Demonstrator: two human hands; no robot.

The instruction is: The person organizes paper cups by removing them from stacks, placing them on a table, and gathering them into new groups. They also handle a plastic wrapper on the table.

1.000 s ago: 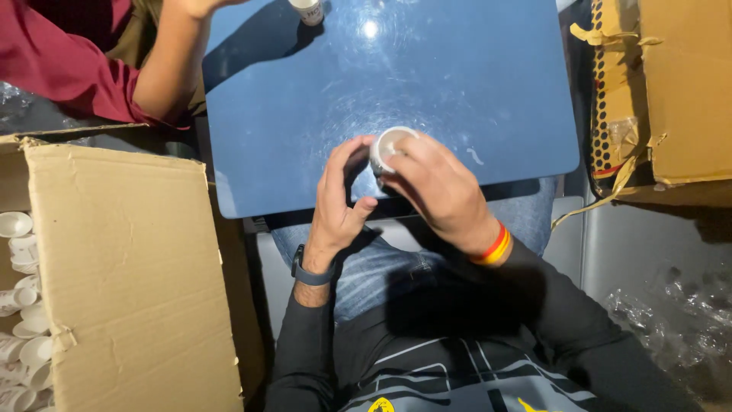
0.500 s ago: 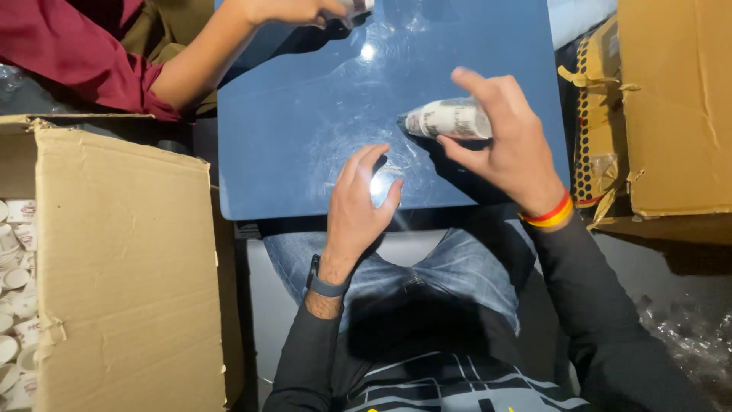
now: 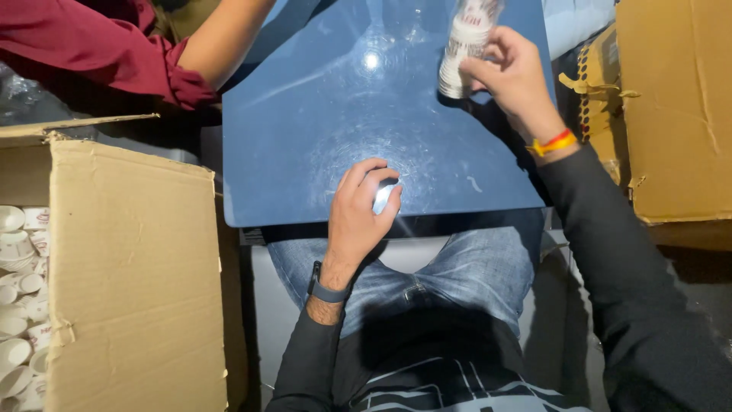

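My right hand [image 3: 512, 76] is raised over the far right part of the blue table [image 3: 305, 137] and grips a stack of small white paper cups [image 3: 463, 47] wrapped in clear plastic, held nearly upright. My left hand [image 3: 360, 217] rests at the table's near edge with its fingers curled around a small white cup or lid [image 3: 383, 197], which is mostly hidden by the fingers. A dark band sits on my left wrist and a red-and-yellow band on my right.
Another person's arm in a dark red sleeve [image 3: 114, 57] reaches over the far left corner of the table. An open cardboard box [image 3: 130, 275] with several white cups [image 3: 19, 305] stands at my left. More cardboard boxes [image 3: 671, 107] stand at the right.
My right hand has carried the cup stack from beside my left hand up and away to the far right. My left hand has stayed at the near edge with the small white piece.
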